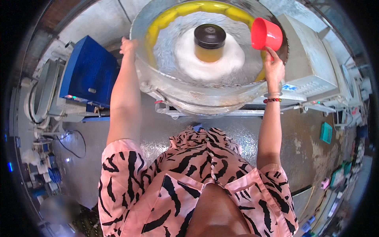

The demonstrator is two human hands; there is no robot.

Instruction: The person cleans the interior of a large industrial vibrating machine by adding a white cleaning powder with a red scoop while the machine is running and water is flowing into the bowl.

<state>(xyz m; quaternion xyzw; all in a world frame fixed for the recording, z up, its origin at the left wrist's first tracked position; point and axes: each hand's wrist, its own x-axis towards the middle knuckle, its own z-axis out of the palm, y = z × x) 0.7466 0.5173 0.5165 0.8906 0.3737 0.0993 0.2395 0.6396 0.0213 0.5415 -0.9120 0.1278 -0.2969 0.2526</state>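
In front of me stands a large round metal tub (pixel 189 93) with a yellow inner lining (pixel 167 17). A centre post (pixel 209 41) with a black cap rises from it, ringed by white material (pixel 185 63) that looks foamy or grainy. My right hand (pixel 274 68) grips the handle of a red plastic dipper (pixel 270 34), its cup tilted over the tub's right side, opening toward the middle. I cannot make out whether the cup holds anything. On the far left, my left hand (pixel 128 46) is closed at the tub's rim, its fingers partly blurred.
A blue cabinet (pixel 89 71) stands left of the tub, a pale grey machine housing (pixel 310 55) right of it. A black cable (pixel 81 136) loops over the wet floor (pixel 94 166). A green basket (pixel 326 132) lies to the right.
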